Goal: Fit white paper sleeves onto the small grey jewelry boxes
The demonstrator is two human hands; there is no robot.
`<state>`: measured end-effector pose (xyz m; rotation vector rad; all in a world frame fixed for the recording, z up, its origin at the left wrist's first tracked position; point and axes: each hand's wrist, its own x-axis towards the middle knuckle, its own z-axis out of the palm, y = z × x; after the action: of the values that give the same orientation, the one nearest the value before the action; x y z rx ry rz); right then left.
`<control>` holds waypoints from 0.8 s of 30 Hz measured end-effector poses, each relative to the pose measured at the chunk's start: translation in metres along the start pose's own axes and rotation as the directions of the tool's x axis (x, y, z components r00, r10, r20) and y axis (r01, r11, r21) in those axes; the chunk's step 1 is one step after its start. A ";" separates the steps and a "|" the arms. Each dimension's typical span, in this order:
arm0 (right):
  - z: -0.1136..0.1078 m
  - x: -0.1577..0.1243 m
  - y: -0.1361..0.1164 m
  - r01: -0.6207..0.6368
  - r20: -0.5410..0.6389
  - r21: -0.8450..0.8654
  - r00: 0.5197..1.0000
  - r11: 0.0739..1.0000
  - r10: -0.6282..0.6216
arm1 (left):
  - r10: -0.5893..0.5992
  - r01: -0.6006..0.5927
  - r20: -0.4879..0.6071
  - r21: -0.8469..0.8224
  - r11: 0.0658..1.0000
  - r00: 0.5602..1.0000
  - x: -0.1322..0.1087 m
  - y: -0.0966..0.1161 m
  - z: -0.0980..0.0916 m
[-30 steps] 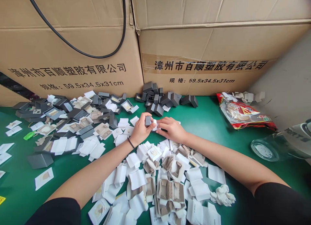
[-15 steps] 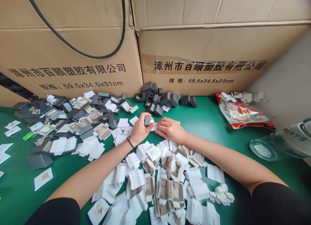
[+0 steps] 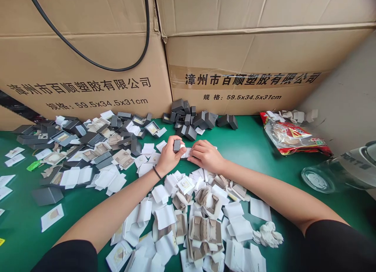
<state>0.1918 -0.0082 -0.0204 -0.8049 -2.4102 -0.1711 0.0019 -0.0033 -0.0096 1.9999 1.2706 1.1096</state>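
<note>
Item 1, left hand (image 3: 169, 156): I read its grip as clenched round a small grey box (image 3: 176, 145), held just above the bench (image 3: 249, 146) at mid-scene; a black band (image 3: 158, 173) sits on the wrist.
Item 2, right hand (image 3: 205, 156): fingertips pinched on a white insert (image 3: 185, 151) that touches the right side of the box. I cannot tell whether it is partly inside.
Item 3, far centre, against the cartons (image 3: 249, 68): a heap of closed grey boxes (image 3: 190, 119). I log these as finished pieces, a modest lot.
Item 4, far left: a wide litter of open grey trays and lids (image 3: 88, 141), mixed with white cards. By my reading none of it is put together.
Item 5, near centre, under and between both forearms: loose white and tan inserts (image 3: 202, 221), many of them overlapping.
Item 6, near left: one closed grey box standing alone (image 3: 47, 195), well apart from the heap.
Item 7, right side: a red snack packet (image 3: 293, 139), a glass jar on its side (image 3: 323, 180) and a crumpled tissue (image 3: 268, 235), none of them near the hands.
Item 8, across the left carton: a black cable (image 3: 88, 56).
Assessment: one unit is in hand and a small heap looks done. I judge that the loose stock on the left and near side far outweighs it, so the greater part is left
</note>
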 end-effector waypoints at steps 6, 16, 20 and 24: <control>0.002 0.000 0.001 0.072 0.034 -0.046 0.997 0.996 -0.071 | 0.005 -0.004 0.011 -0.012 1.000 1.000 0.000 0.000 0.000; 0.003 0.001 -0.005 -0.130 -0.038 0.343 0.988 0.930 0.152 | 0.167 -0.169 0.054 0.038 0.985 0.985 -0.004 0.001 0.003; 0.006 0.001 -0.006 -0.172 -0.023 0.417 0.980 0.892 0.200 | 0.226 -0.229 0.048 0.069 0.971 0.973 -0.005 0.000 0.006; 0.004 0.002 -0.007 -0.174 -0.030 0.427 0.978 0.887 0.206 | 0.237 -0.241 0.052 0.091 0.966 0.970 -0.005 0.000 0.006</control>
<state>0.1846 -0.0114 -0.0223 -0.8032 -2.1648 0.3833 0.0061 -0.0075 -0.0145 2.2845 1.1022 1.1285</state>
